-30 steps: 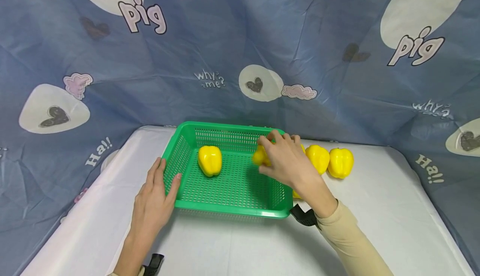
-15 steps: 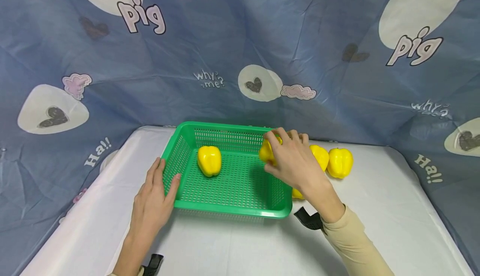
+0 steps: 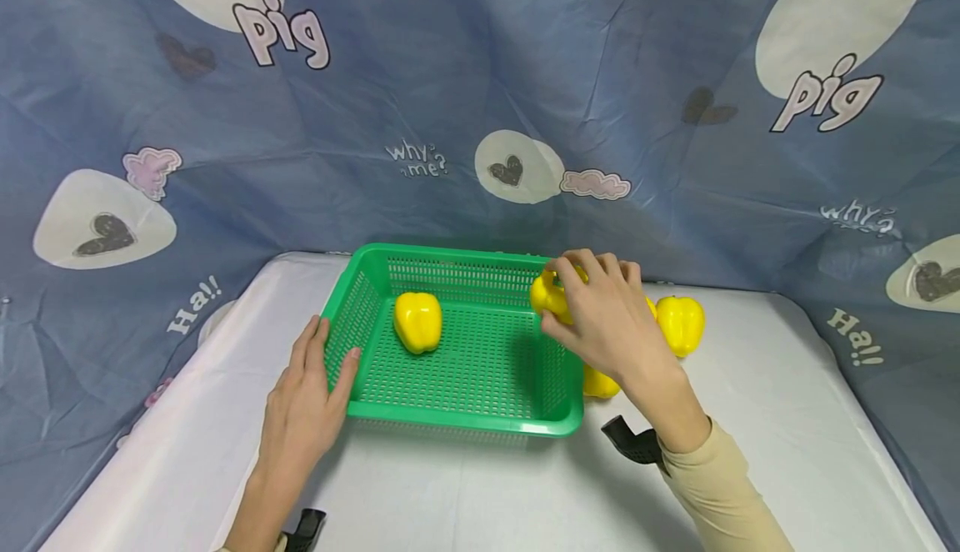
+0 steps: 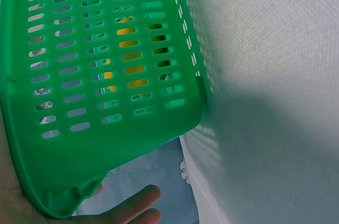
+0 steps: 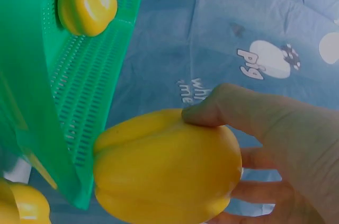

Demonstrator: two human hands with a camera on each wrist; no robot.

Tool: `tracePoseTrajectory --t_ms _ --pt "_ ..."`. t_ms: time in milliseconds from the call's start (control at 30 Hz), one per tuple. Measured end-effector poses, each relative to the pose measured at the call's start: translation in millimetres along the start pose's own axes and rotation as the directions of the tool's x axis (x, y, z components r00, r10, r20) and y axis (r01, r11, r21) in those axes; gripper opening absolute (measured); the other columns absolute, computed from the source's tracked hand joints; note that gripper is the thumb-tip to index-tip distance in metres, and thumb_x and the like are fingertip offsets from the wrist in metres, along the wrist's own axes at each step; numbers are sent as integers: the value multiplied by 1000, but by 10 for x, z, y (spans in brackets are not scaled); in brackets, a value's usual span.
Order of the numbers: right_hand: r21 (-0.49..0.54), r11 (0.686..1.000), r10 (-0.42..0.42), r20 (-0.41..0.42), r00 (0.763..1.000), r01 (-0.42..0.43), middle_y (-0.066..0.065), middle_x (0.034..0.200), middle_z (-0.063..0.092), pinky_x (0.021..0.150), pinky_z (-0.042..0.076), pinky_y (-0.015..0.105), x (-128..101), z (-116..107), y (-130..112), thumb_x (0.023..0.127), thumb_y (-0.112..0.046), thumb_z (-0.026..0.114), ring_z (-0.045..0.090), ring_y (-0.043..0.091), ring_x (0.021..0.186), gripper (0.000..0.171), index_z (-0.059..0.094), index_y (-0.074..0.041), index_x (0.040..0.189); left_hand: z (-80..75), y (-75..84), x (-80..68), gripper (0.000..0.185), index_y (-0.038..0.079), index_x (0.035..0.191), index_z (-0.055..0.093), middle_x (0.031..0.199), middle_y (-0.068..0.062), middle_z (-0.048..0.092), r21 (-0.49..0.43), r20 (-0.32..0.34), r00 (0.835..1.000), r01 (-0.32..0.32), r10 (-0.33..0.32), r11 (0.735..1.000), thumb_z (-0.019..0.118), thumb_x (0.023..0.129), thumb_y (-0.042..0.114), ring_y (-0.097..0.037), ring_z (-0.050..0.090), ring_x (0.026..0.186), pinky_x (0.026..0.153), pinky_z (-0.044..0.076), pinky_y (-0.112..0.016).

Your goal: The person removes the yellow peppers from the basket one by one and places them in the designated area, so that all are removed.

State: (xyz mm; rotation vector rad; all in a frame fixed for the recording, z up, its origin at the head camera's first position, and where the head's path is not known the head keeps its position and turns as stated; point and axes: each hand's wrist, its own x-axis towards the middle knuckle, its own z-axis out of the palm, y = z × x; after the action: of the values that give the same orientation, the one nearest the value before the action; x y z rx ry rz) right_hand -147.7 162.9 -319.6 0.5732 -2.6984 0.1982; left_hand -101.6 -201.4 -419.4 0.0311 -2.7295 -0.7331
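My right hand (image 3: pixel 611 310) holds a yellow bell pepper (image 3: pixel 551 295) above the right end of a green plastic basket (image 3: pixel 465 421). In the right wrist view, the thumb (image 5: pixel 206 113) presses on the pepper's side and fingers reach behind it. Another yellow bell pepper (image 3: pixel 417 323) lies in the left part of the basket. My left hand (image 3: pixel 303 393) rests at the basket's left end, thumb over the rim. The left wrist view has its fingers (image 4: pixel 132 205) fairly straight, past the rim corner. My right hand partly hides peppers behind it.
Outside the basket's right end, yellow peppers lie on the white table (image 3: pixel 465 494): one by the near corner (image 3: pixel 600 383), one at the right (image 3: pixel 681 325), another mostly hidden by my hand. A blue printed cloth (image 3: pixel 420 77) hangs behind the table.
My right hand has moved rightward with the pepper, from inside the basket's right part toward its right rim. The left hand, basket and the pepper lying in it have stayed put.
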Motion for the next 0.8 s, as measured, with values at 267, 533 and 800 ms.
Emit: tracePoseTrajectory --t_ms 267,533,800 --pt "11 999 33 -19 999 -32 18 135 64 89 46 55 -72 -77 86 93 -38 85 60 43 106 54 65 -11 134 2 -12 -1 72 -5 165 35 172 -27 35 -6 -14 1000 -11 11 1000 49 114 44 -62 54 137 100 50 -77" --pt "-19 996 90 29 995 -90 25 134 69 93 47 61 -164 -146 200 94 -41 84 65 49 111 63 58 -6 139 4 -6 0 72 -5 165 35 173 -27 34 -9 -11 1000 -8 8 1000 49 114 44 -62 54 137 100 50 -77" --pt "-52 990 133 38 990 -131 25 130 69 88 46 61 -259 -148 308 94 -43 84 66 49 100 58 61 -5 131 4 -7 2 73 -5 165 34 173 -27 33 -7 -2 1000 -1 1 1000 49 114 45 -61 54 139 102 49 -77"
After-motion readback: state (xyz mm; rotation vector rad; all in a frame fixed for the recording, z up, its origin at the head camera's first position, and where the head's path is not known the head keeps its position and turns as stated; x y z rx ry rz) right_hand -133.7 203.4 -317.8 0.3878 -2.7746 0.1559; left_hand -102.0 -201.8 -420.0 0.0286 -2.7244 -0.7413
